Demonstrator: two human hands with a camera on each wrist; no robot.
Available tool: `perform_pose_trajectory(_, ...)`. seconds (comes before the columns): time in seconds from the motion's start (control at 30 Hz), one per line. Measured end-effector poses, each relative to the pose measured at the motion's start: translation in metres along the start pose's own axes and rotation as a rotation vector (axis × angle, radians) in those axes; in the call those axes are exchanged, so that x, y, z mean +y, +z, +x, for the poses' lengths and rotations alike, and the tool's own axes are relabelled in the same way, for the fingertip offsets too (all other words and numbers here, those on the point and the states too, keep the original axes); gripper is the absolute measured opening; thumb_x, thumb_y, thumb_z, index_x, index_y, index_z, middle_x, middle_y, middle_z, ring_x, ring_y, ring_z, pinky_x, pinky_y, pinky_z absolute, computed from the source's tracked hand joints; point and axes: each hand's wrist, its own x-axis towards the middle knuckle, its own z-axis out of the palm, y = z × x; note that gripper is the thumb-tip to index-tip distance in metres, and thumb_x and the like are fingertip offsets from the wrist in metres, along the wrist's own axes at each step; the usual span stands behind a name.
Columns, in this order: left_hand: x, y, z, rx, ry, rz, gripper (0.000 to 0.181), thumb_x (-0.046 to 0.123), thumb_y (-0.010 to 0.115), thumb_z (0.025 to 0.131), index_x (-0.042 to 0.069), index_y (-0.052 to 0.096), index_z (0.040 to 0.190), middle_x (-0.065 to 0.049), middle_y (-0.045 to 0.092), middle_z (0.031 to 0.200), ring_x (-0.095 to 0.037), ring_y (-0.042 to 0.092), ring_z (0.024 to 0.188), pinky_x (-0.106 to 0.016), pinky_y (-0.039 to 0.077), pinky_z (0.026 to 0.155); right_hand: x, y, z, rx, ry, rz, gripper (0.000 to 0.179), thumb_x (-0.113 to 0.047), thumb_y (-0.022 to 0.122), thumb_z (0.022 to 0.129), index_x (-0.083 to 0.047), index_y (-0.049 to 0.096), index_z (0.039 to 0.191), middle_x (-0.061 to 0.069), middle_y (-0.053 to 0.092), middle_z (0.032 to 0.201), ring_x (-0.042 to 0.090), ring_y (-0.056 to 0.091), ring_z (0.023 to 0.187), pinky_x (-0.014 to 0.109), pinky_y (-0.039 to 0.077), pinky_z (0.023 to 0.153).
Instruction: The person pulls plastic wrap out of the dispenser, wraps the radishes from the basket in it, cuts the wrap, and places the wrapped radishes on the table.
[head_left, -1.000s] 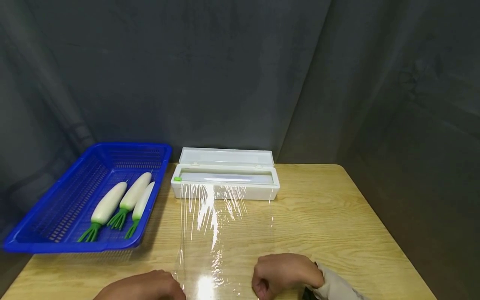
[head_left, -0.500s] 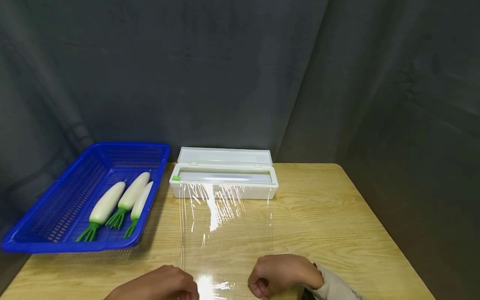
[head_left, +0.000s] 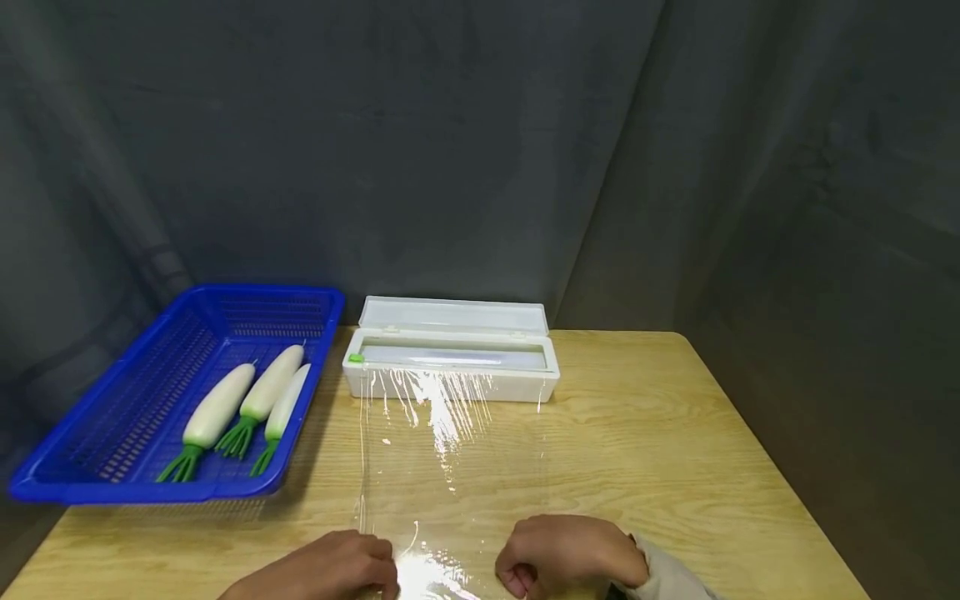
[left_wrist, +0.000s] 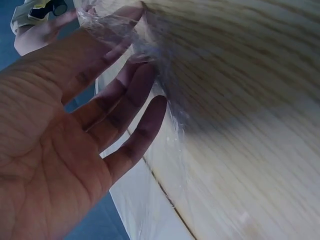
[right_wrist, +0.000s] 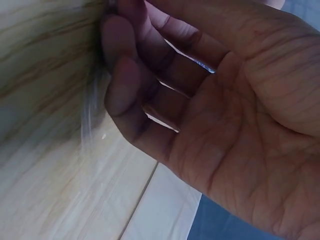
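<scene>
A sheet of clear plastic wrap [head_left: 453, 467] runs from the white wrap dispenser [head_left: 450, 387] toward the near side of the wooden table, with bright glints and creases along it. My left hand [head_left: 326, 567] pinches its near left corner; in the left wrist view the wrap [left_wrist: 172, 120] bunches around the thumb and fingertips while the other fingers bend loosely. At the near right corner, my right hand [head_left: 566, 550] holds the sheet with curled fingers, and its thumb tip is mostly hidden in the right wrist view. The dispenser's lid [head_left: 453, 315] stands raised, showing the roll inside.
On the left is a blue plastic basket [head_left: 97, 493] holding three white radishes [head_left: 219, 406] with green stems. A green slider [head_left: 356, 358] sits at the dispenser's left end. Dark curtains [head_left: 450, 150] enclose the table [head_left: 645, 433] behind and at the sides.
My left hand has shifted right and slightly forward, closer to the right hand. The wrap's creases and glints have changed. My right hand has barely moved.
</scene>
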Motion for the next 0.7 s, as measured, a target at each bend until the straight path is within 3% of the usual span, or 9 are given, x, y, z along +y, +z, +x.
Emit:
perform_pose_trajectory(0.23,0.001,0.002,-0.006,0.077,-0.016,0.022,0.008,0.031,0.07,0.1,0.026,0.074,0.095,0.016,0.063,0.09,0.012,0.05,0.082,-0.002,0.036,0.073,0.001,0.001,-0.001,0.01,0.004,-0.002,0.031,0.007,0.079,0.075,-0.019,0.063,0.075,-0.019,0.047,0.065,-0.011,0.037,0.061,0.005,0.034,0.057)
perform_pose_trajectory(0.43,0.004,0.001,-0.007,0.085,-0.055,0.052,0.01,0.036,0.07,0.1,0.027,0.073,0.098,0.016,0.062,0.095,0.01,0.049,0.085,-0.006,0.039,0.073,0.001,0.002,-0.003,0.013,-0.008,0.006,0.03,0.009,0.077,0.076,-0.019,0.064,0.075,-0.02,0.047,0.065,-0.012,0.036,0.061,0.005,0.035,0.057)
perform_pose_trajectory(0.57,0.008,-0.005,-0.004,0.135,-0.13,0.124,0.009,0.03,0.076,0.095,0.028,0.072,0.102,0.017,0.061,0.099,0.004,0.054,0.089,-0.016,0.045,0.073,0.0,0.002,-0.004,0.015,-0.024,0.027,0.029,0.008,0.076,0.08,-0.018,0.064,0.077,-0.019,0.048,0.066,-0.012,0.036,0.061,0.004,0.035,0.057)
perform_pose_trajectory(0.7,0.012,-0.013,0.007,0.255,-0.285,0.177,0.018,0.022,0.077,0.095,0.026,0.071,0.111,0.015,0.061,0.109,-0.002,0.058,0.097,-0.028,0.053,0.077,-0.002,0.002,-0.004,0.027,-0.019,0.028,0.028,0.006,0.076,0.081,-0.018,0.064,0.076,-0.019,0.047,0.066,-0.013,0.035,0.061,0.004,0.035,0.057)
